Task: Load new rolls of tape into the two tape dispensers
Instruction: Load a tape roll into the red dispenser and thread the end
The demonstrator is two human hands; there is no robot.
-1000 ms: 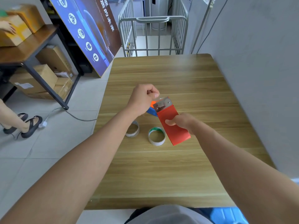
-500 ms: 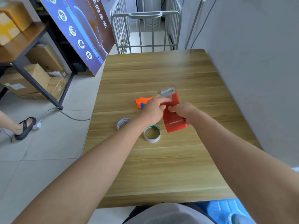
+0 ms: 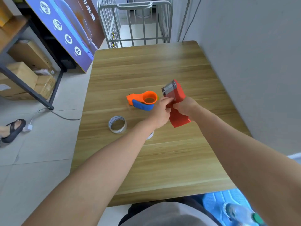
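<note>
Our right hand [image 3: 184,106] grips the red dispenser [image 3: 176,103], held tilted above the desk [image 3: 162,160], metal end away from us. Our left hand [image 3: 161,111] pinches at its near side. The orange dispenser [image 3: 142,100] lies just left. A clear tape roll [image 3: 117,124] sits nearer; a second roll [image 3: 150,135] is mostly hidden under our left wrist.

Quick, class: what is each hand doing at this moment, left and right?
Left hand: fingers closed, pinching at the side of the red tape dispenser.
Right hand: closed around the red tape dispenser, holding it above the table.
</note>
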